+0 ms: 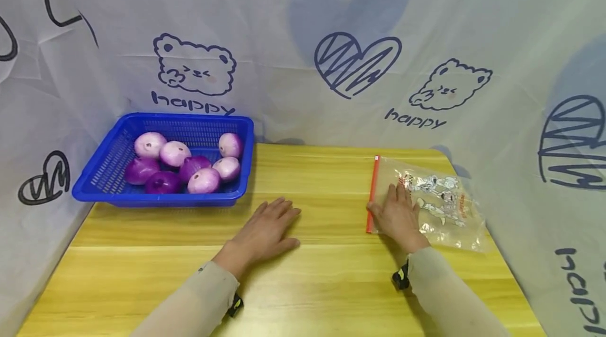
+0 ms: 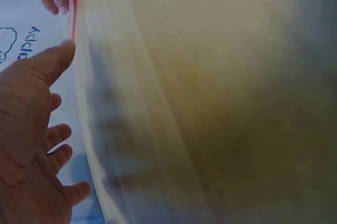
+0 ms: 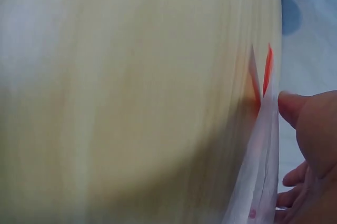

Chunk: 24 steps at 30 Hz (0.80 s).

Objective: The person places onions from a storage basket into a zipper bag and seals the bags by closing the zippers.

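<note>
A clear plastic zip bag (image 1: 442,203) with a red strip along its left edge and cartoon print lies flat on the right side of the table. My right hand (image 1: 397,216) rests on it near the strip, fingers extended. In the right wrist view the thumb (image 3: 292,105) is beside the bag's edge (image 3: 258,155), where the red strip parts slightly. Over the middle of the table, my left hand (image 1: 267,232) is spread palm down and holds nothing. Behind and left of it, a blue basket (image 1: 165,200) contains several peeled purple onions (image 1: 203,180).
The yellow wood-grain table (image 1: 307,284) narrows toward the back. White cloth (image 1: 284,90) printed with hearts and bears hangs close around its back and sides. The basket sits at the back left, against the cloth.
</note>
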Tool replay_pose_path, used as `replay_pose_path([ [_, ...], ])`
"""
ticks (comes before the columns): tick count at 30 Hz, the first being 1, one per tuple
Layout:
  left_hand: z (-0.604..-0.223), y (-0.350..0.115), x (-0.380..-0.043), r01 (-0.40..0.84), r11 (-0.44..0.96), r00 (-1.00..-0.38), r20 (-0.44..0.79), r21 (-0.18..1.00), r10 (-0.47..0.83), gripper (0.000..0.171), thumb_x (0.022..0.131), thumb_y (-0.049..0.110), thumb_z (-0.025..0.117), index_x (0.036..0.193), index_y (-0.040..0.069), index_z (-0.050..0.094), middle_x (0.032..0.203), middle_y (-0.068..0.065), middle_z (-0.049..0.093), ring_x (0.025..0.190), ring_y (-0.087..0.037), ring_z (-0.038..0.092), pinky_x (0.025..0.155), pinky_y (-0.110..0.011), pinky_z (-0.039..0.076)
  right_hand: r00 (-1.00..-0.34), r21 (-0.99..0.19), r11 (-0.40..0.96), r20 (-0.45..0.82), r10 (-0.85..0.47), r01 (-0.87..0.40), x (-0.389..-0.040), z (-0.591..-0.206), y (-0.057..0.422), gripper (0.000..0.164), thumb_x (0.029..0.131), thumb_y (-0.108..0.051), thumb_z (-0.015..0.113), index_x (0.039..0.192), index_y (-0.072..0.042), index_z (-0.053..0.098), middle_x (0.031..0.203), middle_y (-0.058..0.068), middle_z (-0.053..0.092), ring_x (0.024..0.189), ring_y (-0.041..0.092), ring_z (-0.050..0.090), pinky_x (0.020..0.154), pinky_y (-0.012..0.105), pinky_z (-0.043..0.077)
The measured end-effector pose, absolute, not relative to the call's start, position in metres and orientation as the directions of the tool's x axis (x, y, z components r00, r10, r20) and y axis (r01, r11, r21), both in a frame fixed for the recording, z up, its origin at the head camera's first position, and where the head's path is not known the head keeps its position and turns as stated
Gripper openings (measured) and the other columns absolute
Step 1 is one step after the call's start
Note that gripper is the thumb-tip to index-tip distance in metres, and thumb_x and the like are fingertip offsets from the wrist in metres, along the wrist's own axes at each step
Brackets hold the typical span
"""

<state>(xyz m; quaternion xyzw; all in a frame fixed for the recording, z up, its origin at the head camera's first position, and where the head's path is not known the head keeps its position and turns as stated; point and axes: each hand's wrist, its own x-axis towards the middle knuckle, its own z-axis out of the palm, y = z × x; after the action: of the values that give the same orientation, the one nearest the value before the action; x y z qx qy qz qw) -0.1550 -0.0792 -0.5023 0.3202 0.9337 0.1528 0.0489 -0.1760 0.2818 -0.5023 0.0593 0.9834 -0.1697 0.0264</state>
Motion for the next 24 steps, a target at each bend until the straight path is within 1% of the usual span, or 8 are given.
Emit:
replay_pose_path([
  [2,-0.503,-0.077,-0.157,0.576,0.748,-0.787,-0.024,0.330,0.616,0.080,0.100,0.061,0.060,0.164,0.019,0.037,0.170,-0.014,0.035,0.161,-0.034,0.023,0.128,-0.062,0.018,-0.987,-0.329,0.933,-0.114,0.111,0.143,-0.176,-0.503,0.280,0.097,0.105,-0.056,0.052,0.162,0.012,0.012,0.169,0.037,0.007,0.157,0.057,0.006,0.118,0.081,0.003],
  [4,-0.503,-0.074,-0.158,0.573,0.750,-0.785,-0.043,0.329,0.619,0.084,0.099,0.064,0.059,0.166,0.020,0.034,0.171,-0.014,0.032,0.162,-0.034,0.021,0.128,-0.063,0.016,-0.984,-0.326,0.934,-0.143,0.105,0.147,-0.176,-0.505,0.277,0.099,0.105,-0.059,0.051,0.163,0.012,0.011,0.170,0.036,0.007,0.158,0.056,0.006,0.118,0.081,0.001],
  [9,-0.506,-0.070,-0.160,0.573,0.762,-0.781,-0.082,0.302,0.619,0.089,0.098,0.069,0.057,0.168,0.021,0.029,0.173,-0.012,0.028,0.163,-0.033,0.017,0.128,-0.064,0.013,-0.987,-0.301,0.950,-0.157,0.040,0.086,-0.177,-0.511,0.266,0.094,0.107,-0.057,0.048,0.163,0.010,0.015,0.171,0.033,0.014,0.158,0.054,0.010,0.119,0.081,0.004],
  [13,-0.507,-0.070,-0.160,0.564,0.772,-0.782,-0.110,0.293,0.613,0.093,0.096,0.072,0.057,0.168,0.021,0.027,0.175,-0.011,0.024,0.164,-0.032,0.015,0.128,-0.065,0.011,-0.990,-0.278,0.960,-0.136,-0.035,0.004,-0.177,-0.517,0.257,0.085,0.109,-0.055,0.045,0.163,0.006,0.023,0.170,0.031,0.020,0.159,0.052,0.014,0.119,0.080,0.009],
  [16,-0.508,-0.070,-0.161,0.558,0.778,-0.786,-0.118,0.287,0.607,0.095,0.095,0.073,0.057,0.168,0.020,0.028,0.175,-0.011,0.024,0.164,-0.032,0.015,0.128,-0.067,0.010,-0.987,-0.266,0.961,-0.123,-0.106,-0.070,-0.173,-0.518,0.250,0.082,0.109,-0.054,0.045,0.164,0.003,0.026,0.171,0.028,0.022,0.159,0.050,0.016,0.120,0.079,0.011],
  [20,-0.510,-0.071,-0.163,0.553,0.787,-0.789,-0.132,0.275,0.600,0.097,0.093,0.076,0.057,0.168,0.020,0.028,0.175,-0.011,0.024,0.164,-0.031,0.015,0.127,-0.068,0.008,-0.971,-0.255,0.950,-0.110,-0.212,-0.178,-0.164,-0.518,0.242,0.081,0.109,-0.054,0.046,0.164,0.002,0.028,0.171,0.025,0.024,0.160,0.048,0.019,0.121,0.078,0.014],
  [24,-0.511,-0.070,-0.163,0.552,0.791,-0.787,-0.150,0.262,0.599,0.100,0.092,0.079,0.055,0.168,0.019,0.027,0.175,-0.011,0.023,0.164,-0.031,0.014,0.127,-0.068,0.007,-0.948,-0.252,0.926,-0.077,-0.309,-0.282,-0.151,-0.518,0.235,0.076,0.109,-0.051,0.047,0.163,0.001,0.032,0.171,0.023,0.028,0.159,0.046,0.023,0.121,0.077,0.016],
])
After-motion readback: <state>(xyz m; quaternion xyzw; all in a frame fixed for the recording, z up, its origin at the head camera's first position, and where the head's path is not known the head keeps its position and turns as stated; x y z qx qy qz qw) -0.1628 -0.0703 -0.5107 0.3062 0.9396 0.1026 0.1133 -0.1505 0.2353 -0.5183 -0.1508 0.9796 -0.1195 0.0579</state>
